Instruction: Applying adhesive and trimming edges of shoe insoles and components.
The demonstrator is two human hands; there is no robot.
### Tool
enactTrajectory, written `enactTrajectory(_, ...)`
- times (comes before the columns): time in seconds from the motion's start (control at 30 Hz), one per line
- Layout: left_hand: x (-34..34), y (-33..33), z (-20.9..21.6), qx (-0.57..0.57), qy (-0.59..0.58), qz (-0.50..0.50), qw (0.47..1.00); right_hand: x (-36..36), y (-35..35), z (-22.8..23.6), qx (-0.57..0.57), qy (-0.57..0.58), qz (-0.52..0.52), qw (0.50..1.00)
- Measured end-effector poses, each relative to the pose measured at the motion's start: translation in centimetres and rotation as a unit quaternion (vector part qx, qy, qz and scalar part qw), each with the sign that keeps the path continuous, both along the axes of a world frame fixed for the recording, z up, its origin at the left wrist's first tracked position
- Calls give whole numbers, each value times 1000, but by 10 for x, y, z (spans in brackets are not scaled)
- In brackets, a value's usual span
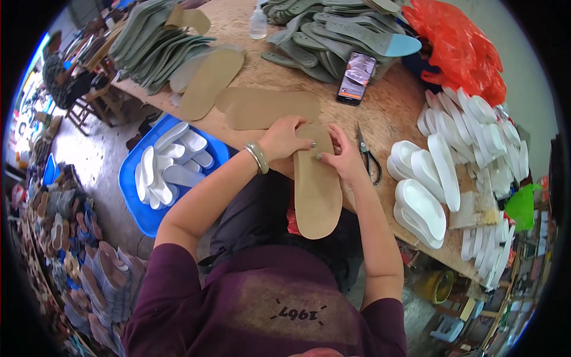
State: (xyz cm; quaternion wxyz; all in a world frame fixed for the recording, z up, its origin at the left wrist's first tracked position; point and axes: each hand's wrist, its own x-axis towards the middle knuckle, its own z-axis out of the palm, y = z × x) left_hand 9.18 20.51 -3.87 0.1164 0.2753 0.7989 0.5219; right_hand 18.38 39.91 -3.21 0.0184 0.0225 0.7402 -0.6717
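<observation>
Over the table's near edge I hold a tan shoe insole (pixel 318 199), its wide rounded end hanging toward me. My left hand (pixel 284 140) grips its far end from the left, the thumb pressed on top. From the right, my right hand (pixel 345 156) pinches the same end, thumb on the surface; some fingertips are hidden behind it. Just beyond my left hand a second tan insole (pixel 270 108) lies flat, and another tan insole (pixel 214 80) rests farther left. Black-handled scissors (pixel 370 157) lie right of my right hand.
A blue tub (pixel 134 196) of white sole pieces stands at left. White soles (pixel 422 208) crowd the table's right side. Grey-green insoles (pixel 157 50) are piled at the back, near a phone (pixel 357 77), a squeeze bottle (pixel 257 24) and a red plastic bag (pixel 458 47). Someone sits far left.
</observation>
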Motion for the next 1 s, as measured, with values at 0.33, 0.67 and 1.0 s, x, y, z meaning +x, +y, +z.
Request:
enactTrajectory(0.33,-3,2,10,-65,23,14,998,-29,-2,4,67,-21,8,998)
enactTrajectory(0.67,-3,-2,5,-54,40,27,997,-82,47,-6,199,135,-195,951)
enactTrajectory(1.0,-2,-2,6,-62,23,27,997,-141,107,-8,31,79,-140,987)
